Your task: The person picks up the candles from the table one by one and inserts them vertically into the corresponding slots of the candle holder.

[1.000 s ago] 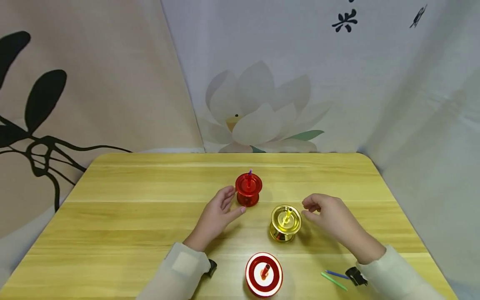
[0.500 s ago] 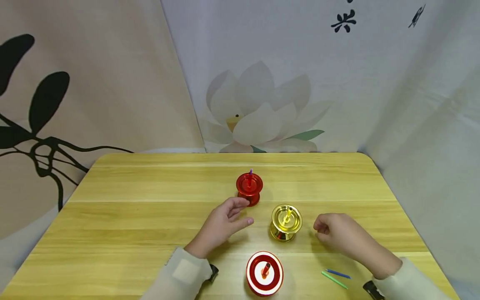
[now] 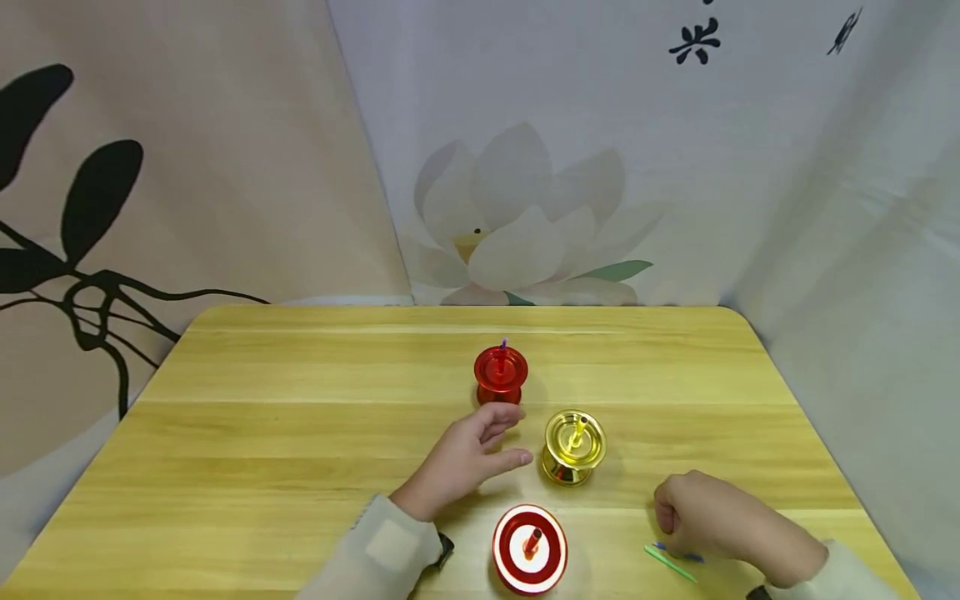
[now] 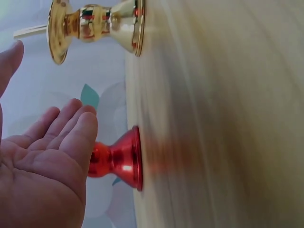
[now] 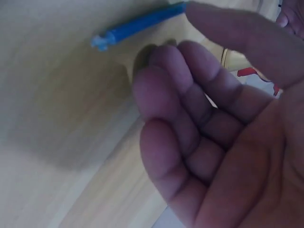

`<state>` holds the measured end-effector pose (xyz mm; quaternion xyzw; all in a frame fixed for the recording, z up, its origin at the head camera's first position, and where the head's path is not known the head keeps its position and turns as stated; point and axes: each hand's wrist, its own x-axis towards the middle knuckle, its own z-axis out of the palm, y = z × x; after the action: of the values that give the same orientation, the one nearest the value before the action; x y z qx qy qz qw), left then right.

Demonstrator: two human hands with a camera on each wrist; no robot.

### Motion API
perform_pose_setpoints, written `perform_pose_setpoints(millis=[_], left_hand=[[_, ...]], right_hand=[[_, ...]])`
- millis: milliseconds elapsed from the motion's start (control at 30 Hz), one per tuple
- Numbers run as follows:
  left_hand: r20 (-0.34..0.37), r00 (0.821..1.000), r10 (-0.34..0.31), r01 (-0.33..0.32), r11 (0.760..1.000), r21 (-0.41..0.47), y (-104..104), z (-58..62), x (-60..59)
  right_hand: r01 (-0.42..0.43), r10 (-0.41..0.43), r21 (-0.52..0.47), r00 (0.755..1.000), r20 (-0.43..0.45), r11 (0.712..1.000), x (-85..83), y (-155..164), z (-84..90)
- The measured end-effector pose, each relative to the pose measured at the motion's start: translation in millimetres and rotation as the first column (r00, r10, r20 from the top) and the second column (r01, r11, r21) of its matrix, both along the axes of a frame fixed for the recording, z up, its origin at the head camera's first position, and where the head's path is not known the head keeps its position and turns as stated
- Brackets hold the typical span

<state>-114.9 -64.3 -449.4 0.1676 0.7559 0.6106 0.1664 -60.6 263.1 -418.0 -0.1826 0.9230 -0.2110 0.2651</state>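
Note:
My left hand (image 3: 472, 458) hovers with its fingers extended and thumb apart, between the red candlestick (image 3: 500, 382) and the gold candlestick (image 3: 567, 473). It holds nothing; its fingertips partly cover the red one's lower part. On the right, my right hand (image 3: 723, 521) is low over a thin blue candle (image 5: 145, 23) with a whitish wick end. The fingers of that hand are loosely curled, and its thumb tip overlaps the candle's far end in the right wrist view. Beside it lies a thin green candle (image 3: 670, 564). The gold candlestick has a yellow candle (image 3: 577, 432) standing in it.
A red candlestick with a white ring (image 3: 551, 557) stands at the front middle, a red stub in its centre. A purple tip (image 3: 504, 343) rises from the far red candlestick. The wooden table (image 3: 300, 375) ends at a printed cloth backdrop (image 3: 525, 125).
My right hand has moved away from the gold candlestick, down and right to the blue candle. The left hand has drifted right and nearer, away from the far red candlestick's side.

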Motion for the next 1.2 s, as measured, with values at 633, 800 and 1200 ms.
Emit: perform_pose_setpoints(millis=[633, 800, 1200], left_hand=[[0.022, 0.995, -0.097, 0.098, 0.995, -0.021, 35, -3.0, -5.8], [0.031, 0.994, -0.109, 0.109, 0.994, -0.005, 40, -5.0, -7.4], [-0.001, 0.989, -0.149, 0.149, 0.988, -0.030, 49, -7.0, -7.6]], right_hand=[[-0.060, 0.062, 0.021, 0.994, -0.094, 0.998, 2.9, 4, -9.9], [-0.067, 0.070, 0.029, 0.993, -0.094, 0.997, 1.7, 2, -9.2], [0.061, -0.055, 0.023, 0.981, -0.184, 0.998, -2.7, -7, -8.4]])
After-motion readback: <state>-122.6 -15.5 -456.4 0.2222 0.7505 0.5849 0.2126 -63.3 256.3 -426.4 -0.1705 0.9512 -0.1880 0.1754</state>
